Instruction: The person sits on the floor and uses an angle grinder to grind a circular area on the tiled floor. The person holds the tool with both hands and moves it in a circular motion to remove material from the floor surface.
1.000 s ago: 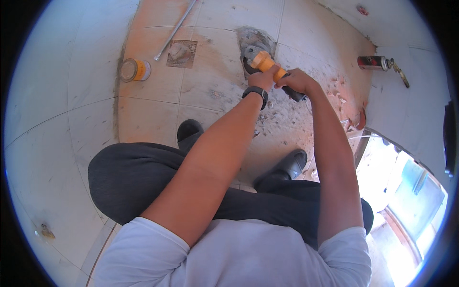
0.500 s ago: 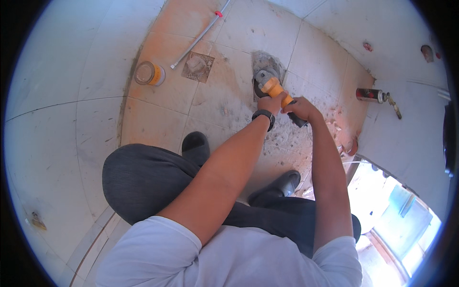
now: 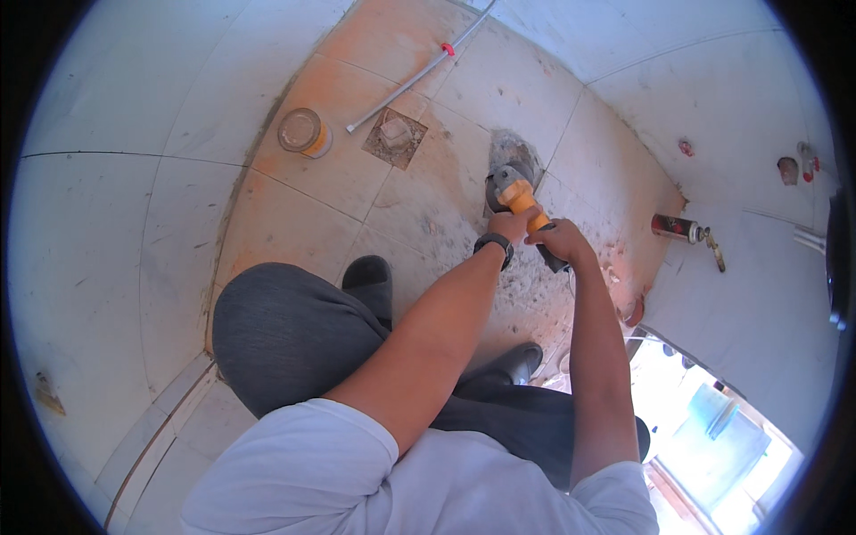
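An orange-yellow angle grinder (image 3: 520,197) with a grey head and a dark disc guard is held over the tiled floor. My left hand (image 3: 514,223), below a black wristband, is closed round the front of its body. Around the dark rear handle, my right hand (image 3: 562,241) is closed too. The grinder's head lies at the near edge of a rough grey hole (image 3: 515,148) broken into the floor tiles. Whether the disc touches the tile cannot be made out. Grey dust and chips (image 3: 526,276) spread over the tiles beside my hands.
Left of the hole is a square floor cutout (image 3: 395,138) with a lump in it. An orange-labelled can (image 3: 305,134) and a grey pipe with a red ring (image 3: 419,77) lie near it. At right, a gas canister with a brass torch head (image 3: 678,228) is by the wall, above a bright doorway.
The view has turned slightly, so the floor items appear shifted. Both hands still grip the grinder, whose head remains at the hole's near edge.
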A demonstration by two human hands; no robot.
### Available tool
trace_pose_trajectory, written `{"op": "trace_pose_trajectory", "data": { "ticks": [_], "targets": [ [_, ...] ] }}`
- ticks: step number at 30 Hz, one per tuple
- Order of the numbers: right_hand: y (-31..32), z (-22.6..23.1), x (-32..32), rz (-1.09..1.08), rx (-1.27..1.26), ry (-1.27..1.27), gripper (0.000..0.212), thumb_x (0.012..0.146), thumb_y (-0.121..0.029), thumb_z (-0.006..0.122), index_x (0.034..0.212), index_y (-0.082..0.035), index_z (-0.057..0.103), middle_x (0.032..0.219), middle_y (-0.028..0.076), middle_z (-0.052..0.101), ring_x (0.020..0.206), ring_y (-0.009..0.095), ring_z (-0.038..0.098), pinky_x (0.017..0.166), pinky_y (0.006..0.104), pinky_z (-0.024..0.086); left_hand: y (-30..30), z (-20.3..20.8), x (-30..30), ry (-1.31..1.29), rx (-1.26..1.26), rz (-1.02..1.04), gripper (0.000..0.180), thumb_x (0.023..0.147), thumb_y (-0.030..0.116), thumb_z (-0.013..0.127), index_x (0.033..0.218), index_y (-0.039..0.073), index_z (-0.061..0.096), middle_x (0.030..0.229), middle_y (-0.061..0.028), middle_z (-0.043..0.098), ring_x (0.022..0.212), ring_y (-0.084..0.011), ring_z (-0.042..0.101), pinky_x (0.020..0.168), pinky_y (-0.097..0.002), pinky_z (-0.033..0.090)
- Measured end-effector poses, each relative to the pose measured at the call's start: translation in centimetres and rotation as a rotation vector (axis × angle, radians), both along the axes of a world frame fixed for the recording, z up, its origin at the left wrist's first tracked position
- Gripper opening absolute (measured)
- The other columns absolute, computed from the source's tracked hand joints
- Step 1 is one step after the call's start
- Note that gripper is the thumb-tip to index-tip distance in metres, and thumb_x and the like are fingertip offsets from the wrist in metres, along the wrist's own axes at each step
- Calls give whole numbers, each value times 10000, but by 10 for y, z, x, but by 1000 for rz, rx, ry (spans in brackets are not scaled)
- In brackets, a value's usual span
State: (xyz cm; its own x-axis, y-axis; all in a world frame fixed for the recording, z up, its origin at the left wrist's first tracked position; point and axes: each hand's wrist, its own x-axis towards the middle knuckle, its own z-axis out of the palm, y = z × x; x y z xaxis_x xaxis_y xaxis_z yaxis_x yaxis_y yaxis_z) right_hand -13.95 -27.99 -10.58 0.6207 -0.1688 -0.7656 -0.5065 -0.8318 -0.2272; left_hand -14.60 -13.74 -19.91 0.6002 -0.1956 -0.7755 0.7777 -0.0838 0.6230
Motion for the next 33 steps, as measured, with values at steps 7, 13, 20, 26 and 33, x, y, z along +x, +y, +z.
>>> {"op": "trace_pose_trajectory", "data": {
  "ticks": [7, 13, 20, 26, 33],
  "targets": [
    [11, 13, -1, -45, -33, 21, 624, 626, -471, 862, 957, 51, 771, 870, 180, 752, 777, 281, 722, 735, 379, 562, 3, -4, 2, 6, -62, -22, 868, 787, 707, 757, 1039, -124, 745, 1003, -181, 759, 934, -232, 713, 818, -342, 531],
    [11, 14, -3, 14, -39, -60, 612, 612, -479, 872, 929, 36, 775, 852, 177, 754, 771, 293, 728, 726, 388, 564, 4, 2, -2, -59, -50, 38, 847, 794, 687, 768, 1047, -121, 746, 994, -175, 752, 910, -208, 694, 820, -332, 525],
    [3, 3, 4, 37, -5, 5, 561, 637, -434, 869, 951, 22, 778, 830, 137, 740, 734, 235, 697, 713, 354, 555, 0, -5, -4, -15, -94, 150, 799, 794, 647, 796, 1031, -115, 752, 971, -173, 754, 885, -204, 691, 817, -335, 526],
    [-2, -3, 3, 29, 6, -19, 584, 609, -457, 875, 917, 29, 777, 805, 150, 744, 725, 264, 711, 695, 381, 554, -1, 0, -3, -2, -67, 142, 796, 769, 644, 793, 1032, -106, 761, 986, -199, 765, 911, -248, 723, 841, -353, 536],
    [-12, -10, 5, 31, 103, -1, 565, 622, -441, 868, 920, 29, 774, 800, 138, 739, 702, 245, 689, 681, 377, 543, -3, -2, -4, 17, -10, 97, 753, 777, 634, 800, 979, -91, 769, 900, -154, 757, 804, -204, 694, 749, -338, 530]
  ]
}}
